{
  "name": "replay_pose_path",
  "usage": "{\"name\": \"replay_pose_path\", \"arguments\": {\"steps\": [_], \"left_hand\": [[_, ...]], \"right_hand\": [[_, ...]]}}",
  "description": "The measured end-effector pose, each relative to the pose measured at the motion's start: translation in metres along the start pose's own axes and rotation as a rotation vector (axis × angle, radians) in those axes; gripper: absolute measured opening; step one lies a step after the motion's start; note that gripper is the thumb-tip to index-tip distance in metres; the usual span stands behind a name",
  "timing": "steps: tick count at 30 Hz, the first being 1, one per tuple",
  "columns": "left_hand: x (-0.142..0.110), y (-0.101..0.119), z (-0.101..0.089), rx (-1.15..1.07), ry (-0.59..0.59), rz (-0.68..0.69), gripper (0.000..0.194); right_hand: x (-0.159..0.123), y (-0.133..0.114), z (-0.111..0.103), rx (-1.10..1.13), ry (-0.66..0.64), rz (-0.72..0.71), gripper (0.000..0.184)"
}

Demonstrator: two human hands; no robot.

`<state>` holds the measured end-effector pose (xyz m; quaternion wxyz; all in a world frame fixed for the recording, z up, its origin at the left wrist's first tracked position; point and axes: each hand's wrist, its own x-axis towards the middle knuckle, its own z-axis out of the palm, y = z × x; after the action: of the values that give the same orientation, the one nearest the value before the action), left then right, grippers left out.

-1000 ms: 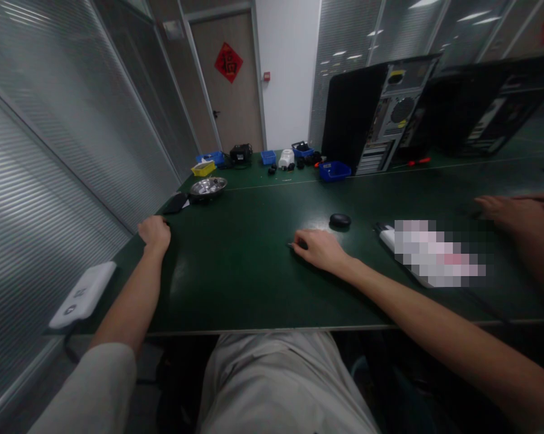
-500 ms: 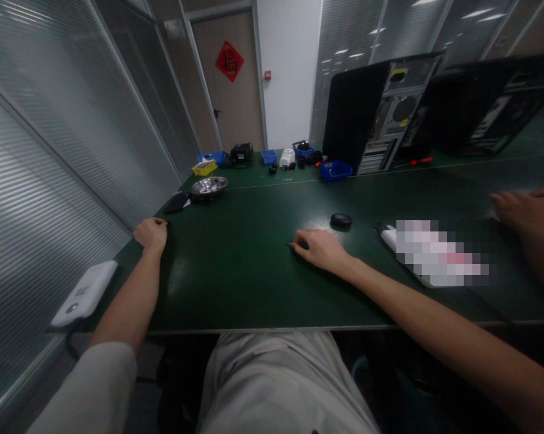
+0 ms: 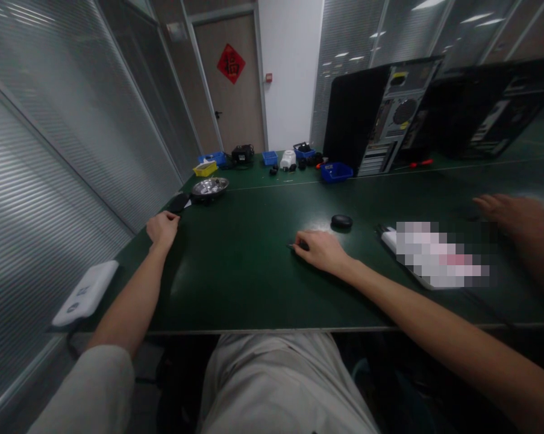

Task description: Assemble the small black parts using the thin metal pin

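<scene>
My left hand (image 3: 162,229) is over the left part of the green table (image 3: 235,289), with fingers pinched together. Whatever lies between those fingertips is too small to make out. My right hand (image 3: 320,250) rests on the tabletop near its middle, fingers curled around a small dark item with a thin pale tip (image 3: 291,246); its kind is unclear. Just beyond the right hand sits a rounded black object (image 3: 341,222), shaped like a computer mouse. Past the left hand stand a shiny round metal dish (image 3: 209,189) with small things in it and a flat black item (image 3: 179,203).
A white device (image 3: 85,293) lies at the left edge. To the right are a partly blurred flat white object (image 3: 429,265) and another person's hand (image 3: 515,217). Computer towers (image 3: 380,120), blue trays (image 3: 337,172) and a yellow tray (image 3: 205,169) stand at the back.
My left hand has shifted right and slightly away from me, still pinched. My right hand stays in place. The other person's hand has moved left.
</scene>
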<state>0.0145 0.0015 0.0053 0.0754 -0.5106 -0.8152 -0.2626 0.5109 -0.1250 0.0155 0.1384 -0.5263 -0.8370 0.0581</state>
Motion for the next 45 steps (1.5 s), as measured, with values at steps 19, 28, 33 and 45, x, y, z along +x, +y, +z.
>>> {"name": "replay_pose_path", "arguments": {"steps": [19, 28, 33, 45], "left_hand": [[-0.178, 0.167, -0.002, -0.76, -0.857, 0.946, 0.032], [-0.176, 0.168, -0.007, -0.769, -0.815, 1.017, 0.03], [-0.174, 0.167, -0.001, -0.827, -0.823, 1.044, 0.027], [-0.174, 0.165, 0.002, -0.859, -0.822, 1.068, 0.026]], "right_hand": [[-0.005, -0.013, 0.003, 0.121, 0.048, -0.147, 0.021], [-0.005, -0.011, 0.006, 0.108, 0.038, -0.145, 0.019], [-0.004, -0.01, 0.011, 0.095, 0.057, -0.163, 0.019], [-0.004, -0.008, 0.017, 0.094, 0.077, -0.211, 0.019]]}}
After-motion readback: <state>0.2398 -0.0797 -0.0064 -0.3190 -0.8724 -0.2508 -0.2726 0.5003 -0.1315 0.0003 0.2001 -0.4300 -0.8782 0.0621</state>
